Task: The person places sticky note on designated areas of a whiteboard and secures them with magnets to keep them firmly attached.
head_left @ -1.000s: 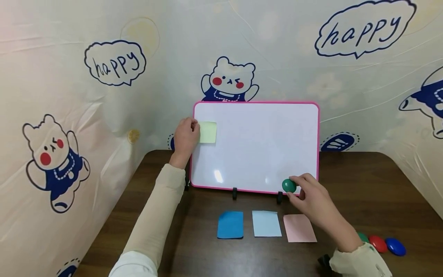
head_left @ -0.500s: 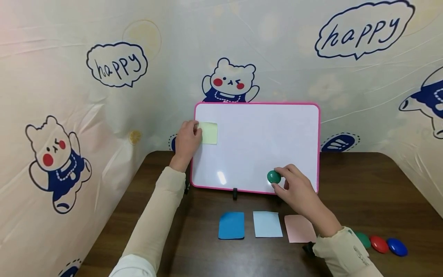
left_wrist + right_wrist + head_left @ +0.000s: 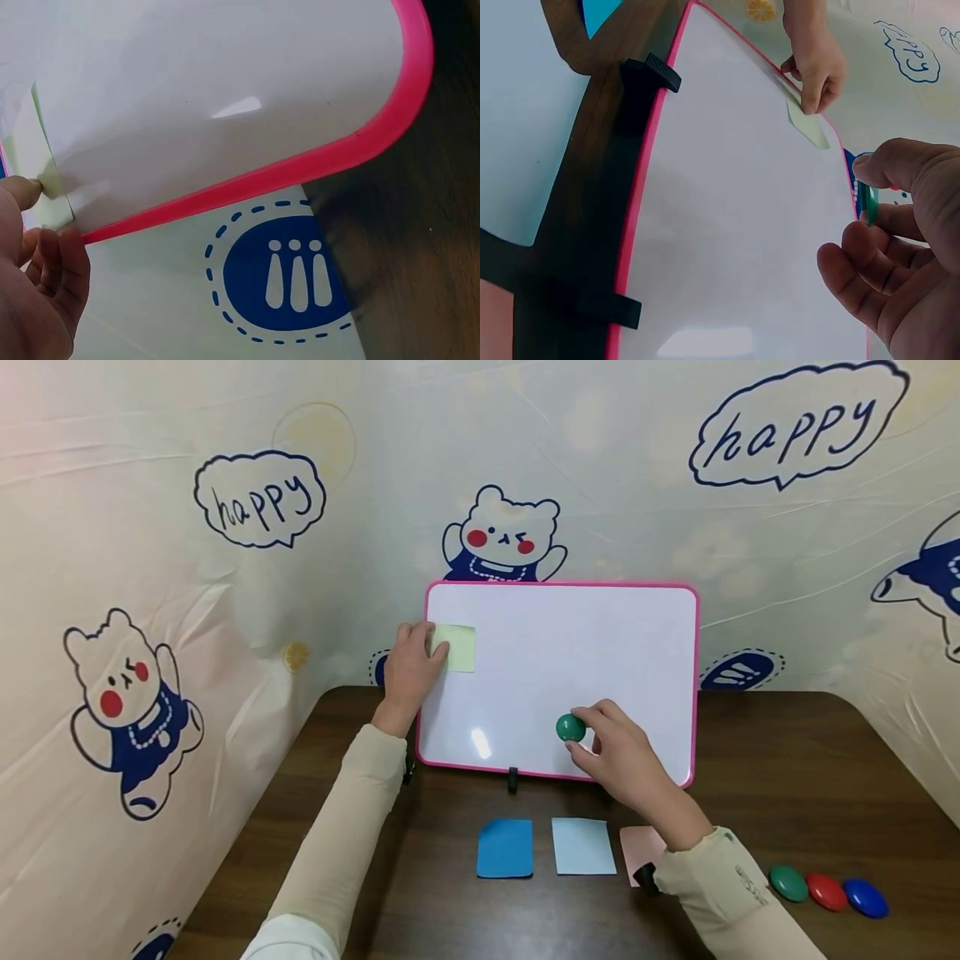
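A pale green sticky note (image 3: 459, 649) lies flat against the left part of a white magnetic board (image 3: 540, 668) with a pink frame. My left hand (image 3: 411, 675) holds it there; in the left wrist view the thumb presses the note (image 3: 30, 150) while the other fingers curl at the board's edge. Between thumb and forefinger, my right hand (image 3: 626, 762) pinches a round green magnet (image 3: 571, 727) in front of the board's lower middle. The right wrist view shows that magnet (image 3: 868, 201) edge-on, apart from the board.
On the brown table (image 3: 450, 918) lie a blue note (image 3: 505, 849), a light blue note (image 3: 584, 847) and a pink note (image 3: 637, 847), partly covered by the right cuff. Green (image 3: 789, 883), red (image 3: 827, 892) and blue (image 3: 866, 898) magnets lie at right. Black clips (image 3: 513, 780) support the board.
My right hand has moved left and up with the green magnet, from the board's lower right corner towards its middle. My left thumb has shifted onto the green note, which stays in place.
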A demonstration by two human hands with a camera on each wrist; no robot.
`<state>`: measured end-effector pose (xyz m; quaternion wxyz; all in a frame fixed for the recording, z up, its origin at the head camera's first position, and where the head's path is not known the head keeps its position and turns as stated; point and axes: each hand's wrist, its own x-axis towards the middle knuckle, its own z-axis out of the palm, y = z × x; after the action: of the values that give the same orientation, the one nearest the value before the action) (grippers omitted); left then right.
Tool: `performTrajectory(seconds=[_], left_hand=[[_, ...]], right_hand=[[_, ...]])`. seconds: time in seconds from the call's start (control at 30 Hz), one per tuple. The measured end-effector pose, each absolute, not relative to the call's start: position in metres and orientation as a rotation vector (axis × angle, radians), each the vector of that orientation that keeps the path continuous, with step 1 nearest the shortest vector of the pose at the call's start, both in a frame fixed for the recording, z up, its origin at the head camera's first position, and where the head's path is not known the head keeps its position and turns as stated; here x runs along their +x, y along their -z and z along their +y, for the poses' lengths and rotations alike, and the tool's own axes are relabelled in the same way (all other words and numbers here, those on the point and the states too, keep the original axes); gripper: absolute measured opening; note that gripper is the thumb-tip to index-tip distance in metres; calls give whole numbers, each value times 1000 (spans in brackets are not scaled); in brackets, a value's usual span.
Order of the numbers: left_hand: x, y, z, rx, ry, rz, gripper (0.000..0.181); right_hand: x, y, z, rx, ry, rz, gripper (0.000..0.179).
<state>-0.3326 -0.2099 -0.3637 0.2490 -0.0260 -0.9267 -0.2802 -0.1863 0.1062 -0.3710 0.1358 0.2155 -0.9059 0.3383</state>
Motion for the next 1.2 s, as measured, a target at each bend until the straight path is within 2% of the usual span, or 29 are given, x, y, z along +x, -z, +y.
performTrajectory(seconds=[0.53,1.2], left_hand=[[-326,362,-210,-124,722,-2551,51],[-326,367,-212,-154,695,-2520,52]], right_hand=[[-202,363,78,693,-982,-2586,39],[-236,340,35,663,-976,-2638,44]])
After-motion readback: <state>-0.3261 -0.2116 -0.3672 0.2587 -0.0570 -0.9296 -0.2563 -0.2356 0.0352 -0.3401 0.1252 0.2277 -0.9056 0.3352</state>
